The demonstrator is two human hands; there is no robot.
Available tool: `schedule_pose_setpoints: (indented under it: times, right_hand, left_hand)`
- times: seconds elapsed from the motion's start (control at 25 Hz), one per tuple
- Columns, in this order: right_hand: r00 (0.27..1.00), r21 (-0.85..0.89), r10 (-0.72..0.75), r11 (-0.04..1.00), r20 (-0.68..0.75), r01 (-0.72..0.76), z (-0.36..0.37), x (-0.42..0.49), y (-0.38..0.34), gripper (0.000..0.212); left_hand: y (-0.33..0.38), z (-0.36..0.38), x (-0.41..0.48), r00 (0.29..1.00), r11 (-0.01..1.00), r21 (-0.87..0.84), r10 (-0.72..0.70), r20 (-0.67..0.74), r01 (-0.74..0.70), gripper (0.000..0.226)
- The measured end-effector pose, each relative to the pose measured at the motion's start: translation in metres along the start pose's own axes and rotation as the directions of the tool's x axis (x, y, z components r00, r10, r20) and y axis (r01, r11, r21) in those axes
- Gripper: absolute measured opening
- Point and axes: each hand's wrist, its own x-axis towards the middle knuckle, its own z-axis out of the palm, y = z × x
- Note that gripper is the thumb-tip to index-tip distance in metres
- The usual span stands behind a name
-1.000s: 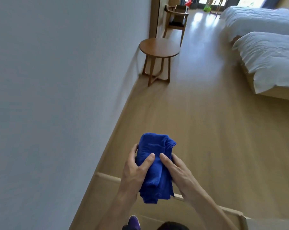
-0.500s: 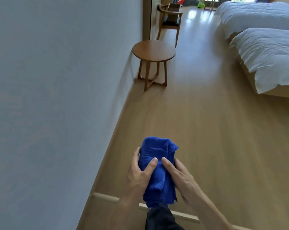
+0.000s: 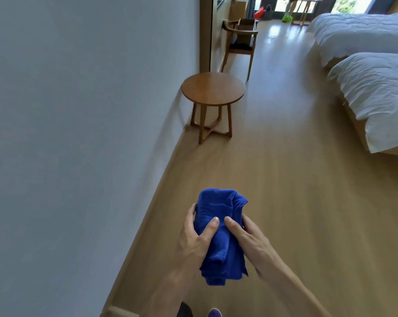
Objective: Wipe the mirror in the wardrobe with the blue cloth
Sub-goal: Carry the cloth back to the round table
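Note:
A folded blue cloth (image 3: pixel 218 227) is held low in the middle of the head view, above the wooden floor. My left hand (image 3: pixel 197 240) grips its left side with the thumb pressed on the front. My right hand (image 3: pixel 247 239) grips its right side, thumb also on the front. The two thumbs nearly touch. The cloth's lower edge hangs loose below both hands. No mirror or wardrobe is in view.
A plain grey wall (image 3: pixel 79 133) fills the left. A round wooden side table (image 3: pixel 213 88) stands against it ahead, with a wooden chair (image 3: pixel 240 42) beyond. Two beds with white bedding (image 3: pixel 371 88) line the right. Open wooden floor (image 3: pixel 285 179) runs between.
The view has advanced along the wall, past a light wooden threshold strip on the floor. The side table and chair are nearer. Both hands keep the same hold on the cloth.

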Motion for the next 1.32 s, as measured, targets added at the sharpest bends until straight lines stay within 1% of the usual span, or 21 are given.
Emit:
schedule_pose_setpoints:
  times: [0.28,0.52,0.64,0.76,0.88,1.04,1.24,1.32]
  right_hand:
    - [0.993,0.036,0.040,0.999,-0.113,-0.036,-0.056,0.086,-0.029,0.026]
    - [0.970,0.042,0.051,0.998,-0.237,-0.042,-0.092,0.191,-0.083,0.026]
    - [0.962,0.029,0.034,0.999,-0.272,-0.027,-0.106,0.243,-0.120,0.026]
    - [0.953,0.043,0.019,0.999,-0.301,-0.007,-0.116,0.285,-0.145,0.024]
    - [0.952,0.052,0.026,0.999,-0.304,-0.011,-0.129,0.323,-0.165,0.022]
    - [0.957,0.034,0.027,0.999,-0.290,-0.018,-0.157,0.368,-0.186,0.023]
    - [0.973,0.013,0.022,1.000,-0.230,-0.019,-0.217,0.433,-0.220,0.024]
    - [0.980,0.016,0.028,1.000,-0.198,-0.026,-0.245,0.456,-0.237,0.023]
  left_hand:
    - [0.038,0.057,0.100,0.996,0.997,0.064,-0.036,0.081,0.030,0.067]
    - [0.088,0.093,0.228,0.983,0.995,0.102,-0.041,0.180,0.023,0.069]
    - [0.121,0.107,0.287,0.976,0.993,0.114,-0.027,0.217,0.002,0.068]
    - [0.146,0.117,0.334,0.970,0.993,0.117,-0.024,0.242,-0.004,0.071]
    - [0.165,0.130,0.373,0.972,0.991,0.130,-0.011,0.236,-0.020,0.071]
    - [0.181,0.155,0.417,0.975,0.990,0.140,-0.025,0.221,-0.006,0.070]
    - [0.212,0.210,0.474,0.988,0.993,0.121,-0.032,0.154,0.013,0.069]
    - [0.228,0.236,0.495,0.989,0.993,0.112,-0.042,0.139,0.026,0.074]
